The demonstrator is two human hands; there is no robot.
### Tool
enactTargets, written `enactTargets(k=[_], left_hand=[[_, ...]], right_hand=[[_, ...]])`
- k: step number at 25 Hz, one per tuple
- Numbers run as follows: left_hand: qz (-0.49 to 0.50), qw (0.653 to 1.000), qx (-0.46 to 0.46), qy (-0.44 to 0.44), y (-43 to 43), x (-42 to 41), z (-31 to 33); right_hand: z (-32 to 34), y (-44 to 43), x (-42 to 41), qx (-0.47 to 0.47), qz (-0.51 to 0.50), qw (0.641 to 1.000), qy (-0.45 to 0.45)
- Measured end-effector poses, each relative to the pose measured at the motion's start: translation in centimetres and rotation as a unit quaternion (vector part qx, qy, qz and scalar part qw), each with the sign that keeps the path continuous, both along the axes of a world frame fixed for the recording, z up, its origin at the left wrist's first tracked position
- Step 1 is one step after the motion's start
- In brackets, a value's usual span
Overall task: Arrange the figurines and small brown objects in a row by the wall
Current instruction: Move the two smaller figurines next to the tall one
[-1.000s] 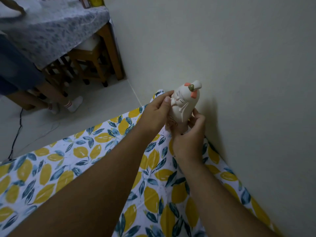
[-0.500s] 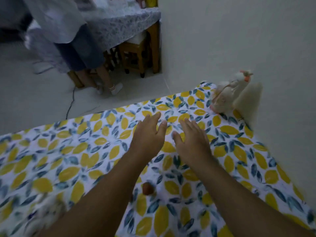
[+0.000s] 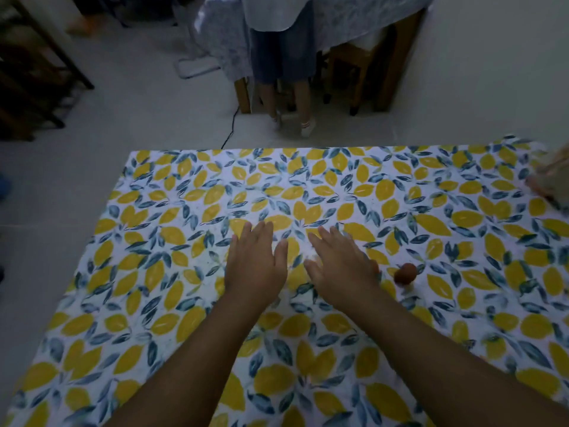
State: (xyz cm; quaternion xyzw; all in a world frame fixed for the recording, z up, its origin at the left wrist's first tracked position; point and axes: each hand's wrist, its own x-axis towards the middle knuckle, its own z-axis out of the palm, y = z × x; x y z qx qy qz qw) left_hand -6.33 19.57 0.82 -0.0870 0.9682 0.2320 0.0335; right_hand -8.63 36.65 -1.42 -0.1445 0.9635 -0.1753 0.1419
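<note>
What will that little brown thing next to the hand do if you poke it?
The small brown object looks rounded, so a poke would probably send it rolling across the leaf-print cloth. It looks small enough to be light and easy to pinch. The right hand is closest, open and not touching it. Whether it is hard or fragile cannot be told.

Blurred figurine [image 3: 552, 180], cut by right edge

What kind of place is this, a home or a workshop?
Most likely a home dining room: a table under a lemon-print tablecloth, a second clothed table with wooden stools beneath it, and a pale tiled floor.
</note>
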Motion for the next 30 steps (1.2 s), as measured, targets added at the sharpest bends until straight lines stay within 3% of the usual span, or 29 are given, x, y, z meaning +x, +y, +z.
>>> enactTargets(k=[3,5,9,17,21,30], left_hand=[[0.018,0.997,-0.018,-0.071,-3.5,1.5,-3.2],[0.029,0.991,0.076,-0.104,-4.1,2.2,-4.9],[0.065,0.982,0.159,-0.076,-3.9,1.8,-6.7],[0.051,0.979,0.197,-0.005,-2.4,1.1,-2.4],[-0.040,0.983,0.171,0.044,2.9,-3.9,0.4],[-0.218,0.961,0.169,-0.011,25.9,-11.9,1.6]], right_hand=[[-2.4,-3.1,0.9,0.007,-0.023,0.997,-0.080],[-3.8,-3.8,1.3,0.036,-0.035,0.993,-0.107],[-4.5,-3.9,1.6,0.061,-0.036,0.995,-0.067],[-1.4,-1.4,0.9,-0.103,-0.079,0.991,0.025],[1.9,4.5,-1.0,-0.176,-0.154,0.970,0.068],[1.6,27.8,-2.4,-0.195,-0.328,0.919,0.101]])
